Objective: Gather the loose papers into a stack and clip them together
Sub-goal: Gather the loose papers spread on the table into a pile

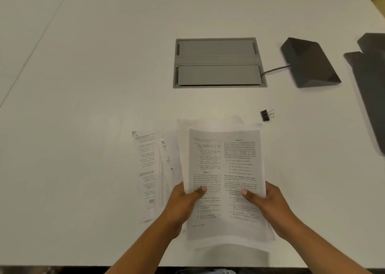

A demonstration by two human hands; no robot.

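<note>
Both hands are on the stack (226,165). The left hand (185,199) and right hand (269,200) each have a grip clamped on a side edge, thumb on top and fingers hidden under, probably to square the sheets. It sits at 6 o'clock on the worktop (83,86), edges not flush yet. Loose sheets (146,169) lie at its 9 o'clock, partly tucked under — likely next in. The binder clip (267,115) is at 1 o'clock, clear of the paper — within easy right-hand reach.
</note>
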